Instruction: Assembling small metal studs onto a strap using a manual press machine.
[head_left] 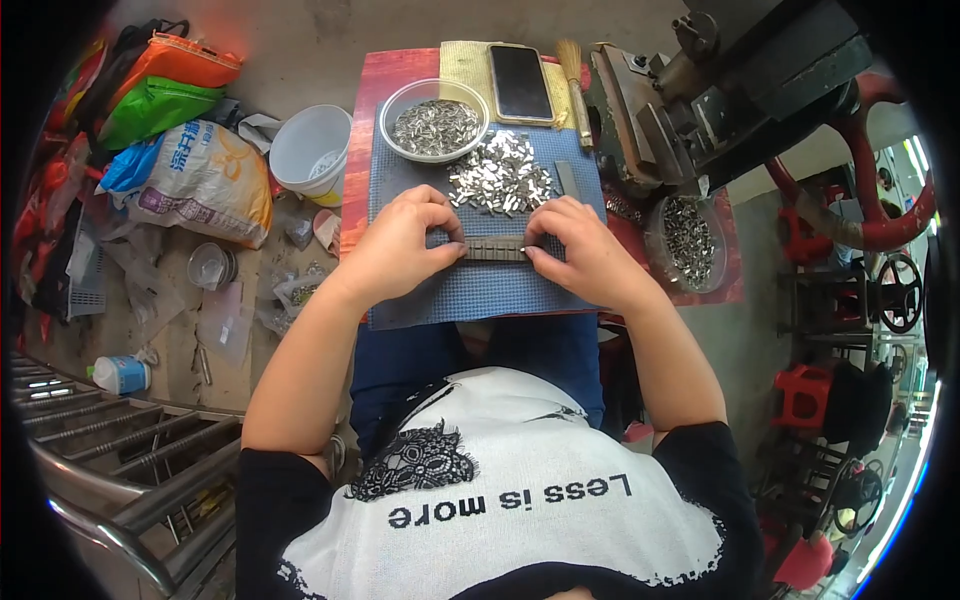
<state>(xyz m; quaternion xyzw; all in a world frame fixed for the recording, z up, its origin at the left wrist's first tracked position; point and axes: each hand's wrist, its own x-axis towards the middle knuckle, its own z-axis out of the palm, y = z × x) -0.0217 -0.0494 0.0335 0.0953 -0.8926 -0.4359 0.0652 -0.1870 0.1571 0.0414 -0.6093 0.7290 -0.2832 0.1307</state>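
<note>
A narrow grey slotted metal bar [495,248] lies crosswise on the blue textured mat [440,300], between my two hands. My left hand [412,238] is closed, thumb and fingers pinching the bar's left end. At the other end my right hand [583,250] is closed too, with thumb and forefinger together on a small shiny metal piece that shows only as a bright tip. Just beyond the bar spreads a loose pile of small silvery metal pieces [500,175]. Behind it stands a clear round bowl [384,132] filled with similar thin pieces.
A phone [521,82] and a small brush [573,85] lie at the back. To the right are a heavy dark machine [690,110] and a tub [722,262] of metal pieces. A white bucket [300,140] and bags [200,180] stand left; a metal rack [130,480] is lower left.
</note>
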